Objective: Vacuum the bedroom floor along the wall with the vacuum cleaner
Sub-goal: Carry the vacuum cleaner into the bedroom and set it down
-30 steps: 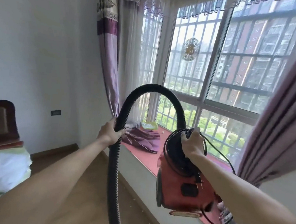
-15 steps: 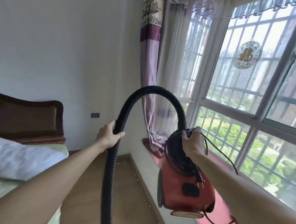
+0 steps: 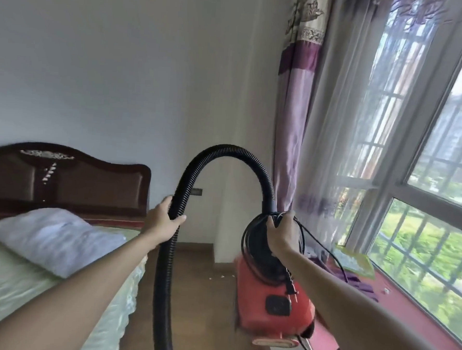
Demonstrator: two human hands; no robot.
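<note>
A red canister vacuum cleaner (image 3: 273, 304) hangs in the air in front of me, carried by its black top handle. My right hand (image 3: 281, 236) grips that handle together with loops of the black power cord (image 3: 317, 242). The plug dangles against the red body. A black ribbed hose (image 3: 226, 151) arches up from the vacuum and drops down past the frame's lower edge. My left hand (image 3: 162, 219) grips the hose on its left side, about level with the right hand. The nozzle end is out of sight.
A bed (image 3: 28, 278) with a white pillow (image 3: 53, 238) and dark wooden headboard (image 3: 62, 178) fills the left. A strip of wooden floor (image 3: 198, 294) with white crumbs runs between the bed and a pink window ledge (image 3: 406, 302). Purple curtains (image 3: 296, 111) hang at the corner.
My view has swung left: the window slid to the right edge and the bed and headboard came in. Both hands keep their same grips on hose and vacuum.
</note>
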